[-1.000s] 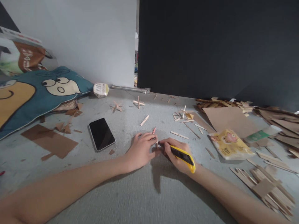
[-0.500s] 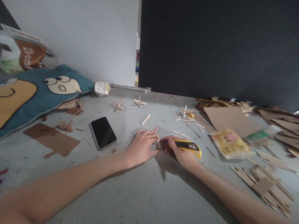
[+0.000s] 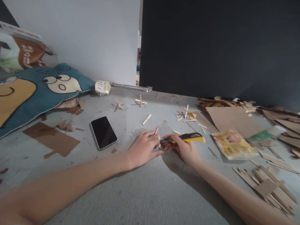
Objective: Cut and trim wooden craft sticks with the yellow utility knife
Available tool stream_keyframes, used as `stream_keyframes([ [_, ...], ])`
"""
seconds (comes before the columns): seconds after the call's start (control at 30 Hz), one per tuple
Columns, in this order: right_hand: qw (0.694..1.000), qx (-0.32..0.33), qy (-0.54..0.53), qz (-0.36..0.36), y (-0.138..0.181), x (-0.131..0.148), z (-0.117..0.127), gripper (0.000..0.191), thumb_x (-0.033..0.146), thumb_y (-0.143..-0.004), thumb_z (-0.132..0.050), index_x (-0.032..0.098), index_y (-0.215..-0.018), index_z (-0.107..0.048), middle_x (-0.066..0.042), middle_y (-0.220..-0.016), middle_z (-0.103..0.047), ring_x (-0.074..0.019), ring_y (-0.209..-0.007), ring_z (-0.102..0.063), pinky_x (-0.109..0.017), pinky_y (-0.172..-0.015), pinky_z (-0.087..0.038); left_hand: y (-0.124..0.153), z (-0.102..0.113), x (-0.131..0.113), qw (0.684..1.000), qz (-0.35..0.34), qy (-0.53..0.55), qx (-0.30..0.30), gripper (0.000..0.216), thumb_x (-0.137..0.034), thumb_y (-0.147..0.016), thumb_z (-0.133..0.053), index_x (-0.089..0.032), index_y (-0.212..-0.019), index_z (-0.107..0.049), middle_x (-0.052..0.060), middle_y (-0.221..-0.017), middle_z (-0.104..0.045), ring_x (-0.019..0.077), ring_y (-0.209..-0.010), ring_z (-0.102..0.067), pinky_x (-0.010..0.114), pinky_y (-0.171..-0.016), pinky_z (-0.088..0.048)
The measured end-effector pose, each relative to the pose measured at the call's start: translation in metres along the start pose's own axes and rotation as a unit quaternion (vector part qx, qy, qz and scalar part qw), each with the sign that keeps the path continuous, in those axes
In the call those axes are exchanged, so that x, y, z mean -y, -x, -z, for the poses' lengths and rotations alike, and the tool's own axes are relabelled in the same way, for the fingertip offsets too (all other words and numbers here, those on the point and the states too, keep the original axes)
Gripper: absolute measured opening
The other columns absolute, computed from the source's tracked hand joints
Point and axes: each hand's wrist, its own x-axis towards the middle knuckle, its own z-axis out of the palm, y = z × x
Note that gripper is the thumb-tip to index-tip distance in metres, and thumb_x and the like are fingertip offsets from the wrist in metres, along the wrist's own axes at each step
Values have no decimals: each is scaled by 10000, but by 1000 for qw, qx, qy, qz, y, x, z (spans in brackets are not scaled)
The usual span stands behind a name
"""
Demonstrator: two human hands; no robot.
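Observation:
My right hand [image 3: 185, 150] grips a yellow and black utility knife [image 3: 185, 137], its blade end pointing left toward my left hand. My left hand [image 3: 142, 148] lies palm down on the grey floor, fingers pressed on a small wooden stick piece [image 3: 158, 137] right at the knife's tip. A red and white striped bit [image 3: 156, 130] pokes up by my left fingertips. What exactly lies under the fingers is mostly hidden.
A black phone [image 3: 103, 132] lies left of my hands. Brown cardboard pieces [image 3: 51, 140] and a blue cartoon cushion [image 3: 35, 90] sit farther left. Loose wooden sticks [image 3: 185, 118], a yellow packet [image 3: 232, 145], cardboard sheets [image 3: 231, 117] and stick piles [image 3: 269, 186] crowd the right.
My right hand has turned the knife from pointing down-right to lying nearly level, its rear end swung up and to the right. My left hand has stayed in place.

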Motion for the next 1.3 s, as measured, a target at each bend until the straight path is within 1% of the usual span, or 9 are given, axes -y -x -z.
stream_keyframes([
  [0.43,994,3,-66,-82,-10,-1,10,245,324,-890,-637,118,-861,-765,-158,-811,-781,-206,-709,-759,-318,-776,-666,-1,0,1,1000,7,16,1,174,-383,-936,-740,-211,-919,-759,85,-1211,-747,325,-1363,-553,519,-1142,-427],
  [0.63,998,26,-42,-39,-16,-4,14,295,412,-886,-641,144,-916,-760,-144,-813,-783,-222,-730,-761,-337,-756,-659,-1,-2,2,1000,3,14,-8,210,-398,-923,-755,-192,-888,-743,99,-1233,-740,324,-1346,-565,499,-1120,-447],
  [0.77,996,-6,45,72,-13,-2,14,398,528,-929,-587,159,-936,-736,-106,-755,-758,-223,-647,-724,-345,-656,-611,0,-2,4,999,14,26,-20,200,-393,-902,-779,-202,-913,-723,97,-1188,-748,319,-1324,-581,497,-1106,-459],
  [0.87,947,-38,244,206,-8,1,18,358,504,-990,-550,200,-1028,-737,-58,-742,-730,-209,-636,-700,-325,-647,-569,0,-1,3,998,45,39,-29,332,-389,-870,-806,-199,-1115,-688,108,-1165,-737,315,-1227,-637,503,-1068,-490],
  [0.97,843,-3,419,338,-6,3,23,262,340,-1016,-547,250,-1202,-708,-65,-907,-726,-206,-748,-708,-324,-745,-565,-1,1,2,995,78,58,-29,528,-396,-836,-831,-199,-1275,-614,115,-1179,-718,322,-1181,-652,509,-1039,-509],
  [1.03,780,51,496,378,-8,2,27,342,201,-1000,-518,279,-1295,-671,-73,-990,-693,-213,-796,-696,-334,-771,-566,-1,1,2,993,93,72,-30,618,-411,-829,-833,-211,-1351,-569,130,-1243,-695,342,-1239,-624,522,-1052,-502],
  [1.1,741,76,541,392,-12,-2,30,452,95,-949,-503,288,-1326,-660,-74,-1012,-659,-217,-806,-674,-336,-767,-568,-1,0,4,991,98,84,-30,688,-426,-830,-826,-223,-1414,-524,151,-1327,-662,361,-1308,-581,550,-1083,-477],
  [1.2,726,56,547,412,-20,-8,31,477,44,-899,-492,267,-1264,-703,-96,-1065,-638,-224,-873,-648,-336,-798,-566,-2,-2,7,990,103,95,-29,695,-434,-820,-831,-222,-1408,-527,169,-1406,-621,377,-1360,-540,587,-1118,-438],
  [1.3,740,-20,517,430,-20,-11,29,422,48,-900,-456,264,-1112,-750,-109,-1087,-600,-231,-922,-602,-360,-809,-558,-3,-2,7,988,113,106,-28,662,-409,-801,-852,-219,-1361,-555,161,-1385,-632,370,-1345,-550,592,-1119,-437],
])
